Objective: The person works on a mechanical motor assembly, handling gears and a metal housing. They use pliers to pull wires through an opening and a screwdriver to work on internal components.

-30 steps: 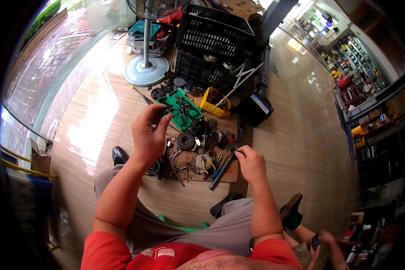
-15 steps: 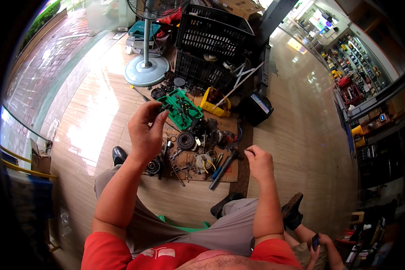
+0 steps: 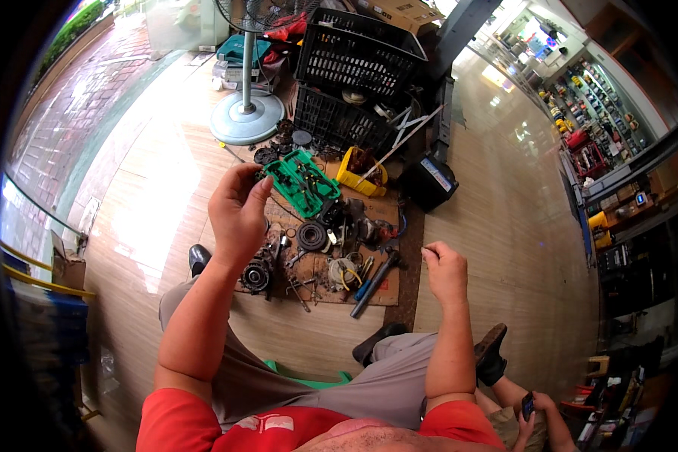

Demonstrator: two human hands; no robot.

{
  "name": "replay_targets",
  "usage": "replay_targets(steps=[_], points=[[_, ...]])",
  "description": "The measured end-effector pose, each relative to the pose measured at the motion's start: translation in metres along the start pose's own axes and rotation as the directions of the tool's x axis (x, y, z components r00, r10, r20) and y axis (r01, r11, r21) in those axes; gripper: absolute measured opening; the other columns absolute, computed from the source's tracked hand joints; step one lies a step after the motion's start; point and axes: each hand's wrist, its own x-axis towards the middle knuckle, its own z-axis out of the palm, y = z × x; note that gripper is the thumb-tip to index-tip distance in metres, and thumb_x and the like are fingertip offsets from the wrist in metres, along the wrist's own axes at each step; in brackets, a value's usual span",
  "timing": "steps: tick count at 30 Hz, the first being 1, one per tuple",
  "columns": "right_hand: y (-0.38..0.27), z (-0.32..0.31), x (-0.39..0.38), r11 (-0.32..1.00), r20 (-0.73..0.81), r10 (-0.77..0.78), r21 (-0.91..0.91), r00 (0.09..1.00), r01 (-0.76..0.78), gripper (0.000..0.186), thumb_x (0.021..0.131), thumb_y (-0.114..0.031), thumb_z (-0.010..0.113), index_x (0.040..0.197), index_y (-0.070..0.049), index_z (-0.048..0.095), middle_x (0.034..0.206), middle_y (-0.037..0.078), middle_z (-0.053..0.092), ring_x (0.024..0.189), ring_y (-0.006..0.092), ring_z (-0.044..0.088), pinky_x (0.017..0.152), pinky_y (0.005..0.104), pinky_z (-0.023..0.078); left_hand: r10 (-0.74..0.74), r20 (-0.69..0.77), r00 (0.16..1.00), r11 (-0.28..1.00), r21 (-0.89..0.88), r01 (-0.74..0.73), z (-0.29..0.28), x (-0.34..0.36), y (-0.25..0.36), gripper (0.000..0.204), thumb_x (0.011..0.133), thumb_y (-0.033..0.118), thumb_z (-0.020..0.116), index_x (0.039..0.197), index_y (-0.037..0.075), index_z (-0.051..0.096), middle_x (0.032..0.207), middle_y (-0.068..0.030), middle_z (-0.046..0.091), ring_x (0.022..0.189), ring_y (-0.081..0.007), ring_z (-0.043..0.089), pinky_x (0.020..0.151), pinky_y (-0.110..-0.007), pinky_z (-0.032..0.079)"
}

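My left hand point(image 3: 237, 215) is raised in a pinch, thumb against fingers, just left of an open green tool case point(image 3: 303, 184). Whatever sits at its fingertips is too small to name. Off to the right, my right hand point(image 3: 446, 273) is also pinched, past the edge of a cardboard sheet point(image 3: 388, 292); I cannot make out anything in it. On the cardboard lie a dark ring-shaped part point(image 3: 311, 235), a round motor-like part point(image 3: 257, 276), a hammer point(image 3: 377, 282), yellow-handled pliers point(image 3: 348, 276) and several small wrenches and bolts.
A yellow bin point(image 3: 360, 173) of parts and a black battery point(image 3: 428, 183) stand beyond the cardboard. Black crates point(image 3: 358, 56) and a fan base point(image 3: 246, 118) are at the back. At lower right, another person's hand holds a phone point(image 3: 528, 407).
My left hand has shifted slightly left and down, uncovering more of the tool case. My right hand has moved a little to the right. Both remain pinched.
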Motion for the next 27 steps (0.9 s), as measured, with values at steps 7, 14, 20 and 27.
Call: replay_targets(steps=[7,14,20,27], points=[[0.001,-0.002,-0.001,0.992,0.004,-0.122,0.037,0.993,0.122,0.015,0.088,-0.016,0.07,0.093,-0.003,0.071,0.091,0.017,0.07,0.084,0.0348,0.067,0.074,0.0406,0.052,-0.109,-0.023,0.994,0.991,-0.078,0.106,-0.005,0.006,-0.001,0.021,0.095,0.007,0.066,0.113,-0.002,0.062,0.091,-0.0059,0.067,0.077,-0.0117,0.064,0.067,-0.024,0.05],[0.003,-0.007,-0.001,0.976,-0.027,-0.215,-0.024,0.976,0.214,0.011,0.084,-0.013,0.072,0.089,-0.003,0.073,0.089,0.013,0.068,0.084,0.0327,0.065,0.074,0.04,0.052,-0.121,-0.043,0.992,0.989,-0.091,0.117,-0.008,0.009,0.0,0.022,0.094,0.007,0.066,0.114,-0.003,0.062,0.092,-0.0068,0.067,0.077,-0.0126,0.064,0.067,-0.025,0.05],[0.01,-0.011,0.001,0.971,-0.075,-0.237,0.003,0.969,0.238,0.009,0.082,-0.009,0.073,0.086,-0.001,0.072,0.087,0.013,0.067,0.084,0.0318,0.064,0.074,0.0397,0.052,-0.142,-0.051,0.989,0.985,-0.106,0.136,-0.009,0.011,0.002,0.023,0.094,0.009,0.067,0.114,-0.003,0.062,0.093,-0.0076,0.068,0.077,-0.0129,0.064,0.067,-0.026,0.051],[0.001,-0.025,0.002,0.941,-0.097,-0.219,0.243,0.971,0.236,0.007,0.079,-0.001,0.074,0.084,0.002,0.07,0.08,0.011,0.066,0.076,0.0242,0.064,0.067,0.0322,0.05,-0.232,-0.048,0.972,0.958,-0.186,0.219,-0.017,0.016,0.001,0.024,0.096,0.014,0.066,0.113,-0.001,0.062,0.094,-0.0089,0.068,0.077,-0.0134,0.065,0.068,-0.026,0.052]])
